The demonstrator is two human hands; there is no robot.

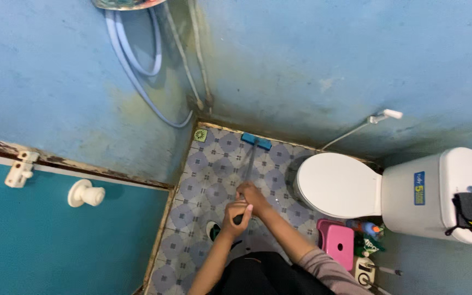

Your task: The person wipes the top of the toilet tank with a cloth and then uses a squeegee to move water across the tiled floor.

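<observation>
Both hands, left (235, 217) and right (251, 194), clamp the long-handled floor brush (256, 141); it looks light and stiff, best gripped high on the shaft.

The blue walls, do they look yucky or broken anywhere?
Yes. The blue wall has brownish-yellow stains running down the corner by the pipes, and the door frame edge shows chipped, peeling paint. Both hands grip the floor brush on the tiled floor.
</observation>
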